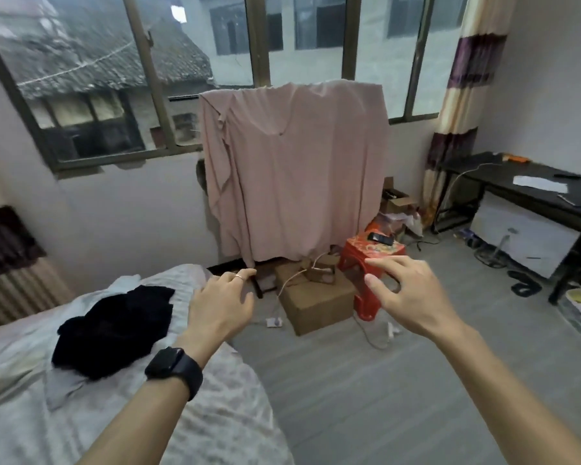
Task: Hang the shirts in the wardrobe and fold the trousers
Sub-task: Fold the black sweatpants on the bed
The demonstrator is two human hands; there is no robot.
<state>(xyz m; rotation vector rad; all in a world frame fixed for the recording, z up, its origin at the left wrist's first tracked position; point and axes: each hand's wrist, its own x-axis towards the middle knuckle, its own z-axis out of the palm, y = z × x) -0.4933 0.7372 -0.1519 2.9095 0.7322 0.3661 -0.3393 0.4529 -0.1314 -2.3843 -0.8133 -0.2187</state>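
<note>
A dark crumpled garment (114,327) lies on the bed (198,414) at the left, with a pale grey cloth (61,387) under it. A large pink cloth (292,176) hangs draped over a frame below the window. My left hand (220,303), with a ring and a black watch on the wrist, reaches forward over the bed's far corner, fingers loosely curled and holding nothing. My right hand (405,293) is stretched out in the air over the floor, fingers spread and empty. Both hands are apart from the clothes.
A red plastic stool (366,260) with a phone on it stands beside a cardboard box (316,303) on the floor. A black desk (534,193) runs along the right wall, a white board (524,239) leaning under it. Cables and clutter lie by the curtain (463,105).
</note>
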